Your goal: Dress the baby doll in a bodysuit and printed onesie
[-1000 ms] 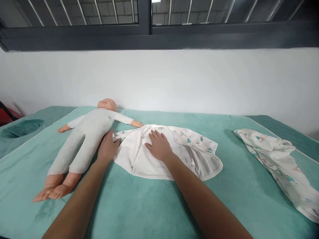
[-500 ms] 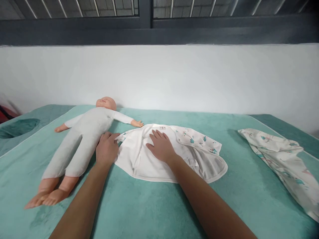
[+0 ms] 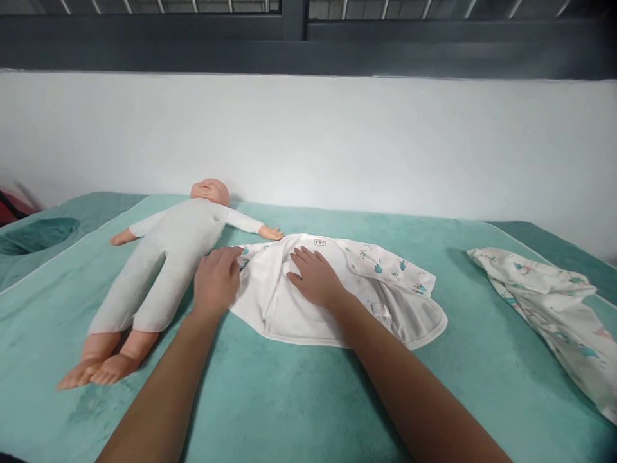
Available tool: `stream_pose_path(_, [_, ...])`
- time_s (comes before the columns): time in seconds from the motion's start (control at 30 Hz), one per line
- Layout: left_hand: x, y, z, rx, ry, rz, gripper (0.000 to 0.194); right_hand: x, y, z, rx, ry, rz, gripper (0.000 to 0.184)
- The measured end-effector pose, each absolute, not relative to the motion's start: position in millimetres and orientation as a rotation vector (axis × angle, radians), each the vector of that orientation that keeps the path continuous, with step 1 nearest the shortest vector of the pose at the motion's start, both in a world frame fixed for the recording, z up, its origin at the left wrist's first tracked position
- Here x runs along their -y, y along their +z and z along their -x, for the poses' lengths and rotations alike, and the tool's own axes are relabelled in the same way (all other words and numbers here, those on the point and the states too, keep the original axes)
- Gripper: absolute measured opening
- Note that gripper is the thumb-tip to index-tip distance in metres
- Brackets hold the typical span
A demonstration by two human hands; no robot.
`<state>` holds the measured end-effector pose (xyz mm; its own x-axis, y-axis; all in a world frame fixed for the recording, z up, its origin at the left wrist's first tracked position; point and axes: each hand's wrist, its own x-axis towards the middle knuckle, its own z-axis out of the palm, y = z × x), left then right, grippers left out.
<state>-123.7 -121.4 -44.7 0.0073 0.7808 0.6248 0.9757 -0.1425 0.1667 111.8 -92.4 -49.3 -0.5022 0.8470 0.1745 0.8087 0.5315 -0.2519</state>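
Note:
A white baby shirt with a small printed animal pattern on its sleeves lies spread open, inside up, on the bed. My left hand is closed at the end of its left sleeve, fingers bent over the cuff; the fingertips are partly hidden. My right hand rests flat on the shirt's middle just below the neck label, fingers stretched out. To the left, a baby doll in a white bodysuit lies on its back, its near arm reaching close to the shirt's top edge.
Patterned white baby trousers lie at the right on the green bed cover. A dark green cushion-like shape and a red object are at the far left. Behind stands a white wall below a dark window frame.
My left hand has shifted slightly and its fingers have curled over the sleeve end. The right hand stays flat on the shirt. The view has tilted down a little.

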Motion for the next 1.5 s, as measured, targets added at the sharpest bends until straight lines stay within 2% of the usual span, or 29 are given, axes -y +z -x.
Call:
stream_pose_path(0.2, [121.8,-37.4,116.5,2.07,-0.518,2.025,0.036,86.7,-50.1,-115.4,2.471,0.221,1.435,0.052])
stream_pose_path(0.43, [134.6,-34.4,116.0,2.094,-0.579,1.924,0.039,92.1,-48.3,-144.7,2.325,0.3,1.682,0.061])
stream_pose_path(0.6, [143.1,-37.1,114.9,2.002,-0.686,2.009,0.038,124.7,-37.1,-209.4,2.024,0.414,1.436,0.045])
stream_pose_path(0.77, [143.2,-37.8,114.1,2.036,-0.714,2.053,0.037,133.7,-25.4,-313.4,1.355,-0.066,2.059,0.047])
stream_pose_path(0.87, [141.9,-36.0,112.7,2.101,-0.689,2.076,0.038,138.0,-28.9,-340.8,1.446,0.106,2.268,0.043])
stream_pose_path(1.03, [139.9,-36.9,112.8,2.15,-0.696,2.085,0.039,129.9,-35.1,-336.0,1.435,0.197,1.957,0.032])
stream_pose_path(1.17, [138.1,-40.4,115.5,2.16,-0.691,2.087,0.042,97.7,-35.6,-348.7,1.191,0.225,1.778,0.034])
stream_pose_path(1.27, [137.1,-41.3,116.4,2.182,-0.691,2.087,0.042,78.5,-37.7,-360.6,1.169,0.117,1.778,0.035])
stream_pose_path(1.4, [136.3,-40.6,114.8,2.217,-0.693,2.082,0.041,79.7,-37.8,-351.7,1.357,-0.213,1.712,0.039])
stream_pose_path(1.5, [135.9,-39.3,112.8,2.242,-0.695,2.067,0.041,92.9,-34.3,-324.5,1.592,-0.115,1.615,0.042])
